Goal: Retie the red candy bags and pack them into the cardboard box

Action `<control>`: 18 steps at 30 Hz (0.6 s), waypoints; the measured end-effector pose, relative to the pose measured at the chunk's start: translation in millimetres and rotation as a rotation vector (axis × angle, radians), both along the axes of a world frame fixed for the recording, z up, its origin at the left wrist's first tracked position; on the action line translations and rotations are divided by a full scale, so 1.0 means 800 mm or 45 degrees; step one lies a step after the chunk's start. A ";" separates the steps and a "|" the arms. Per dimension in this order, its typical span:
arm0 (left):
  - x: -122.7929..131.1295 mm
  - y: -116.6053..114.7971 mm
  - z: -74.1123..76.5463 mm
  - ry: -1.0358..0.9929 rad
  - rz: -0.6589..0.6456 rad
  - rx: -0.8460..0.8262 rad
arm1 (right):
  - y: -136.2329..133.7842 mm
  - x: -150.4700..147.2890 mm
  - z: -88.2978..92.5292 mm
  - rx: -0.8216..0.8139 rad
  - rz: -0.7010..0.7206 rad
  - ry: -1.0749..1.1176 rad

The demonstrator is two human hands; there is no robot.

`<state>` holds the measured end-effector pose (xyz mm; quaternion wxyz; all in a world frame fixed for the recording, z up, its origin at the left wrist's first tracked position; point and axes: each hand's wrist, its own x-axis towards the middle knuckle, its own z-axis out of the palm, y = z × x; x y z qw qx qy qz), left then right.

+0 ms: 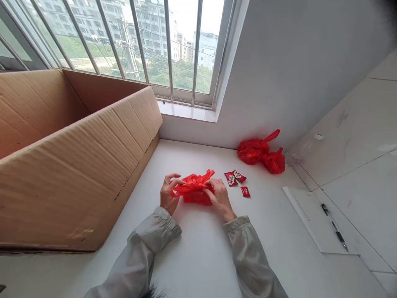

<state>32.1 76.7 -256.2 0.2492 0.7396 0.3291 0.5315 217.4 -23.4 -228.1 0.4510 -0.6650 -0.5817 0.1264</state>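
Note:
A thin red plastic bag (197, 196) rests on the white table in front of me, its top gathered between my hands. My left hand (170, 194) grips the bag's left side near a handle loop, thumb and fingers curled. On the other side, my right hand (219, 198) pinches the gathered plastic at the upper right. What the bag contains, if anything, is hidden. Just right of my right hand lie small red printed packets (231, 179), two of them overlapping, and a smaller red packet (245, 191) apart from them.
A large open cardboard box (124, 140) stands at the left. Knotted red bags (257, 151) sit against the back wall, beside a clear plastic item (293, 159). At the right lie a white notebook (305, 215) and a black pen (340, 236). A barred window is behind.

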 end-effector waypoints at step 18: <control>-0.007 -0.027 0.018 0.300 0.091 0.331 | -0.010 -0.005 0.043 0.028 0.021 0.130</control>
